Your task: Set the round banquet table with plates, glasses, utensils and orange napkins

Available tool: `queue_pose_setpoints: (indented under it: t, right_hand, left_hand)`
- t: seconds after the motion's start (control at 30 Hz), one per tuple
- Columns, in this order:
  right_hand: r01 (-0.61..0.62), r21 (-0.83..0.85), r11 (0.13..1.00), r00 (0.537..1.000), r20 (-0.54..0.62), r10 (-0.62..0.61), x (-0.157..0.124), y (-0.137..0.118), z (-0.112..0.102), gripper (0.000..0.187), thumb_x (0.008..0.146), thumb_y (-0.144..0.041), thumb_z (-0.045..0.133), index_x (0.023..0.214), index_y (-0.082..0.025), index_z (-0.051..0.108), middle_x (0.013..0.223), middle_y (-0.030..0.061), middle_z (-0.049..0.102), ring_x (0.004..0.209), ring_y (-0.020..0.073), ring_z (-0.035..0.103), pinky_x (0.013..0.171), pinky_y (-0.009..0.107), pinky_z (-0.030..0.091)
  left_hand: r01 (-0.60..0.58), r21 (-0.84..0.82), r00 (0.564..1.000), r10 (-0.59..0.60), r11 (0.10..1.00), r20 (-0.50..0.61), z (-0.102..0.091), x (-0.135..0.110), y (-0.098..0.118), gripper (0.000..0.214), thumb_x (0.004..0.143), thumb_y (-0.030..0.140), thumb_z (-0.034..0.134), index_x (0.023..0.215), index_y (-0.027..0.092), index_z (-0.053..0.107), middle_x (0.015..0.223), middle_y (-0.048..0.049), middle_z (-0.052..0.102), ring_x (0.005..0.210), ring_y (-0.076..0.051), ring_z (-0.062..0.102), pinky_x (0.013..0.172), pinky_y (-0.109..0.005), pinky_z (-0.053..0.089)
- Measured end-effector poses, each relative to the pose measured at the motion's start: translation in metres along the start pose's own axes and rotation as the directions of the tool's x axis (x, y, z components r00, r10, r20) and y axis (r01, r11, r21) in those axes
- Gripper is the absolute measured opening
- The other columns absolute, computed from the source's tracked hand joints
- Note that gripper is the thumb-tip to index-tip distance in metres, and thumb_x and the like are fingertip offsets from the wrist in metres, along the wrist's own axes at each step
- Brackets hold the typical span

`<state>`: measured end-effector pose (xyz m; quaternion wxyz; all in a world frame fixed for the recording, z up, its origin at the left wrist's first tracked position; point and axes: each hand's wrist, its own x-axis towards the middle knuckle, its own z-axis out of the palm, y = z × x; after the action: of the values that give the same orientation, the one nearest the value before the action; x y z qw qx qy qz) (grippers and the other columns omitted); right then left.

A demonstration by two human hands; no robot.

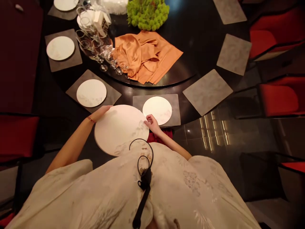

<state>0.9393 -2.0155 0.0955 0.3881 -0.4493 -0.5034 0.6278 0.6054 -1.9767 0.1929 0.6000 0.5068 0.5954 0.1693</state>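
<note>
With the orange cloths (147, 57) as our landmark, we hold a large white plate (121, 127) on their near side, a little to the left, in front of our pale patterned garment (171, 181). Our left hand (103, 111) grips its left rim; our right hand (152, 124), fingers curled, touches its right rim, though we cannot tell whether it grips. Whether more plates lie beneath, we cannot tell either. Straight on the near side of the cloths, a smaller-looking white plate (157, 108) with faint grey marking rests on a grey placemat (176, 109), just beside our right hand. To the near left of the cloths another plate (91, 92) lies on its mat, and farther left a third (60, 47) does likewise. The cloths lie on a dark turntable (195, 38), with clear stemmed glasses (94, 47) crowded just left of them; reflections hide what, if anything, these hold. A pale box (100, 23) stands among the glasses. Just beyond the cloths sits a bushy green plant (148, 14).
</note>
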Motion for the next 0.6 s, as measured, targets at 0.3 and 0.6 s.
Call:
queue_pose_setpoints:
  t: [0.3,0.6]
  right_hand:
    - [-0.057,-0.068,0.996,0.885,-0.464,0.019,-0.133,-0.024,-0.228,0.031,0.081,-0.048,0.067,0.087,-0.018,0.061,0.08,-0.0009,0.062,0.072,0.014,0.055,0.064,0.024,0.044]
    - [0.077,0.181,0.981,0.583,-0.806,0.103,-0.182,-0.024,-0.464,0.032,0.084,-0.05,0.061,0.094,-0.02,0.059,0.086,0.0042,0.069,0.074,0.0147,0.062,0.072,0.03,0.052]
  left_hand:
    - [-0.053,0.045,0.953,0.037,0.998,0.301,0.233,0.166,0.151,0.089,0.067,0.089,0.053,0.103,0.009,0.071,0.086,-0.0116,0.072,0.072,-0.022,0.064,0.061,-0.028,0.05]
    - [-0.094,0.094,0.887,0.04,0.991,0.461,0.371,0.244,0.216,0.083,0.077,0.08,0.05,0.113,0.009,0.071,0.092,-0.0132,0.073,0.073,-0.023,0.065,0.061,-0.028,0.053]
